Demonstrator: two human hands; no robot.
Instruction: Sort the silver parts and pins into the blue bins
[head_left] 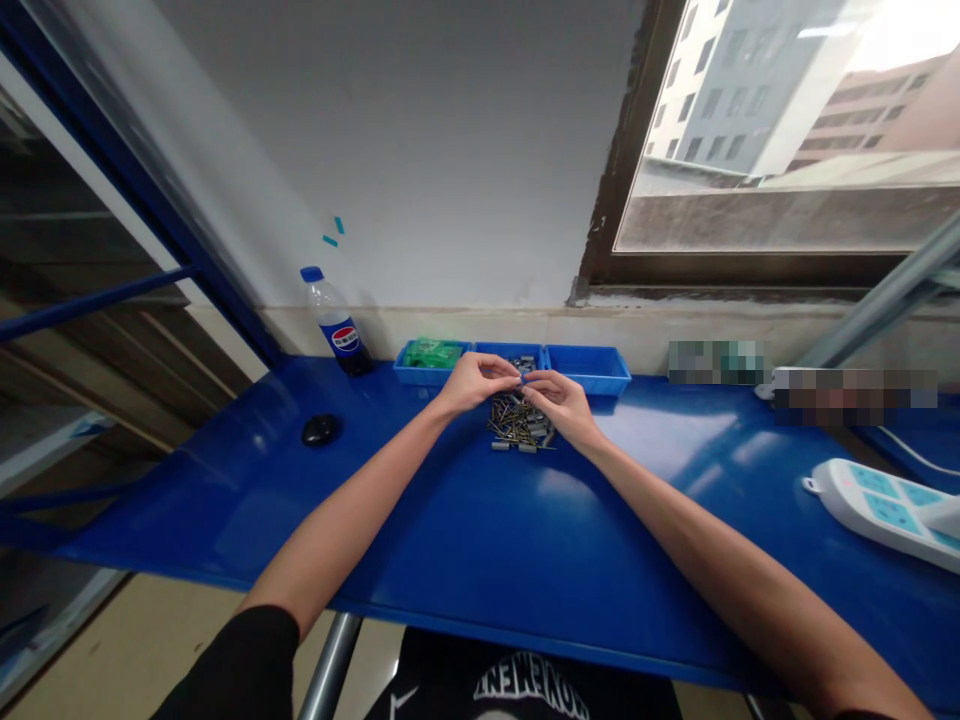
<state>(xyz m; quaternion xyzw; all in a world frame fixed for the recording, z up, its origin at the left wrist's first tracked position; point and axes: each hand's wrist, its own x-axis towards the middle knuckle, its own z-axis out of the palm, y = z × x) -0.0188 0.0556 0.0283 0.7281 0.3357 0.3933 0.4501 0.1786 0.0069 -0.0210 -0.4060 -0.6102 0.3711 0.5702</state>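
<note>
Here my left grip point(474, 383) and right grip point(564, 405) nearly meet over metal parts point(519, 428). How closed, holding what, I can't tell.

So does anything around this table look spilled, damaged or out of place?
Many metal parts lie jumbled on the table outside the blue trays, so they look spilled, though that may be deliberate. The window frame's left edge looks ragged and patchy, perhaps worn paint.
</note>
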